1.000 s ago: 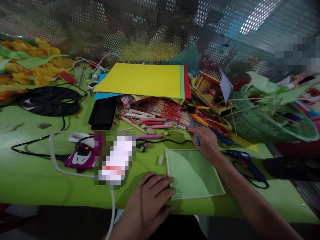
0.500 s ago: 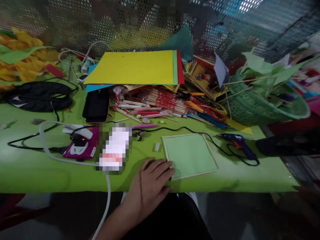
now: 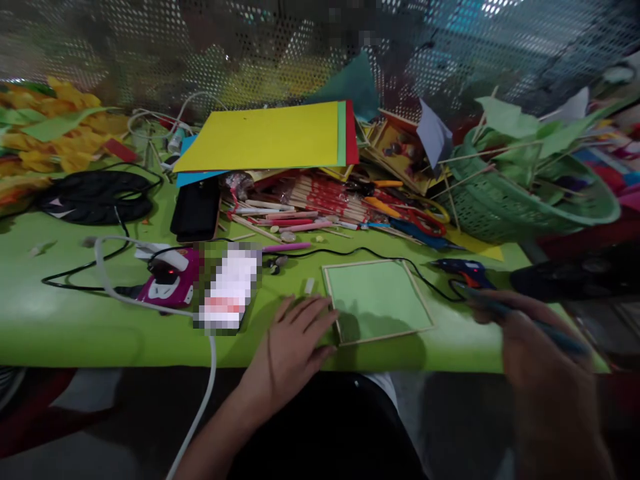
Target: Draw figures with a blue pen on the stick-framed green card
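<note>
My left hand (image 3: 295, 350) lies on the green tabletop with its fingers stretched out. Its fingertips meet the left edge of a light-green paper square (image 3: 377, 297) bordered by thin wooden sticks. My right hand (image 3: 543, 353), smeared by motion, is closed around a slim blue-grey tool (image 3: 505, 310) whose kind I cannot make out. The tool's tip points left, in front of the glue gun (image 3: 465, 272), and partly covers it. A small whitish block (image 3: 309, 286) lies just beyond my left fingers.
A lit phone (image 3: 227, 287) and a purple power strip (image 3: 170, 283) with cables lie left. Coloured sheets (image 3: 260, 140), bundled sticks (image 3: 320, 197) and scissors (image 3: 425, 217) are piled behind. A green basket (image 3: 530, 210) stands back right; the glue gun's black cord crosses the table.
My right hand has come into view from the lower right, holding the slim tool. My left hand stays by the stick-edged square. The view has shifted slightly.
</note>
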`<control>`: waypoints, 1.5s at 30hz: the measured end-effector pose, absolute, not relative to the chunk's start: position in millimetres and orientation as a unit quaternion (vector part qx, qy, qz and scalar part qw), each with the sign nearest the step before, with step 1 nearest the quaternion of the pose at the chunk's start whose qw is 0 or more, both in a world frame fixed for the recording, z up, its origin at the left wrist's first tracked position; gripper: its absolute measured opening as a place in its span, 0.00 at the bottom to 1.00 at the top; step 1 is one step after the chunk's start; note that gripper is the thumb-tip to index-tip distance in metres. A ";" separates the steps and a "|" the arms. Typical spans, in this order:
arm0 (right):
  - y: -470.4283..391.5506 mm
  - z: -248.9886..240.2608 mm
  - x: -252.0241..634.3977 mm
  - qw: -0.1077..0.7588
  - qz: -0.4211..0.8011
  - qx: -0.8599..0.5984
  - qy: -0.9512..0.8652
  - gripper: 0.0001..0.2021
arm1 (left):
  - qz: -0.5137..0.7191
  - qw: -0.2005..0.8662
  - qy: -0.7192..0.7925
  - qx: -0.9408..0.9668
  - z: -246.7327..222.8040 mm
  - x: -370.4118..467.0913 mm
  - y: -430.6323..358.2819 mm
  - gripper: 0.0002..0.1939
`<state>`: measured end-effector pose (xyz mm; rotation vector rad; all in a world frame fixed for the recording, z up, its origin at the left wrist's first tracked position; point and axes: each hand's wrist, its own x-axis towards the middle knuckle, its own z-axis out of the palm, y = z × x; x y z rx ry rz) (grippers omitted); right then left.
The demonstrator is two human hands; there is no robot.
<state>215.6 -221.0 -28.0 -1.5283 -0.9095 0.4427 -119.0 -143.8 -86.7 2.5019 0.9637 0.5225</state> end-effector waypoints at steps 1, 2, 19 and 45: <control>-210.5 -32.9 208.9 0.621 0.225 -0.634 -0.403 0.12 | 0.186 0.188 0.362 0.894 -85.6 -121.3 -141.2 0.25; -200.4 -38.1 203.2 0.629 0.244 -0.616 -0.406 0.12 | 0.183 0.172 0.377 0.892 -84.9 -123.7 -138.7 0.25; -177.8 -81.4 212.7 0.656 0.333 -0.556 -0.387 0.09 | 0.161 0.134 0.363 0.908 -89.4 -104.6 -132.6 0.24; -182.7 -91.7 211.7 0.693 0.318 -0.554 -0.333 0.11 | 0.132 0.187 0.317 0.920 -39.7 -86.3 -123.3 0.05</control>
